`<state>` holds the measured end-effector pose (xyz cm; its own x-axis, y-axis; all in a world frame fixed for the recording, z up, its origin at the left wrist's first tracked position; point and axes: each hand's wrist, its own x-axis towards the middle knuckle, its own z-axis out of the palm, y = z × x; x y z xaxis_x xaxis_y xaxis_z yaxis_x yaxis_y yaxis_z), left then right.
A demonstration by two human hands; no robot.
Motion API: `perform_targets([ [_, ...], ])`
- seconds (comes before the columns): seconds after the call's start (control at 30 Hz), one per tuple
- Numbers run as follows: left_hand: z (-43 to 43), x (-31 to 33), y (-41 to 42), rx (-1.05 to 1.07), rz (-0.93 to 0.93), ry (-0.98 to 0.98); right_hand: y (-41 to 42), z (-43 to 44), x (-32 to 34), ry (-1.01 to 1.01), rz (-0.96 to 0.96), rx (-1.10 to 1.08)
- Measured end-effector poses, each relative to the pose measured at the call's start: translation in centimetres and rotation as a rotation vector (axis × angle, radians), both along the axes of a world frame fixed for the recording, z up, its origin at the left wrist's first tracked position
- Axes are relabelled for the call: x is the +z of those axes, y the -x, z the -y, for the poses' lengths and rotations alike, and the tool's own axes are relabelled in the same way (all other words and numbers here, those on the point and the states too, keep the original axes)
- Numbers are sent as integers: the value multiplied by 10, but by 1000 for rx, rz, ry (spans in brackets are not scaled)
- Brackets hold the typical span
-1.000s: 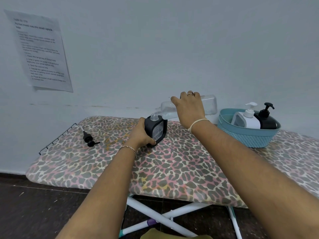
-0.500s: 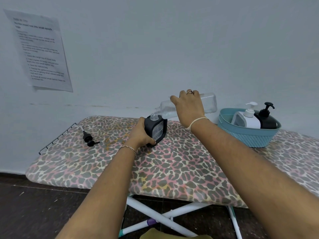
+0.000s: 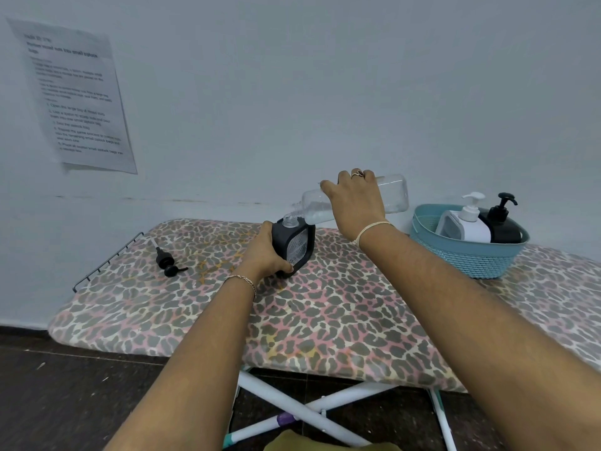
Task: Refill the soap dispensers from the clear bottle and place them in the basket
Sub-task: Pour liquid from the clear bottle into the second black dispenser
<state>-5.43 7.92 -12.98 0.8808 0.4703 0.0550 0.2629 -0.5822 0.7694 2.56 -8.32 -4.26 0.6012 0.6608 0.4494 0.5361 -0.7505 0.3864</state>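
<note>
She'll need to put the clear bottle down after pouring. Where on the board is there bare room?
The ironing board is bare along its near edge, under both forearms, and between the loose black pump and the dark dispenser in the left hand. It is tight between the right hand and the basket.

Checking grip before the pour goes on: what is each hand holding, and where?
Left hand grips the black dispenser by its left side. Right hand holds the tipped clear bottle around its middle.
</note>
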Motion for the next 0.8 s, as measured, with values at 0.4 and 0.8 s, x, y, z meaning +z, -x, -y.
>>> perform_targets([
  [0.4,0,1,0,-6,-13,-19,-2,2,-2,-14,-2,7],
  [0.8,1,2,1,2,-20,-22,-4,5,-7,-65,-78,-9],
])
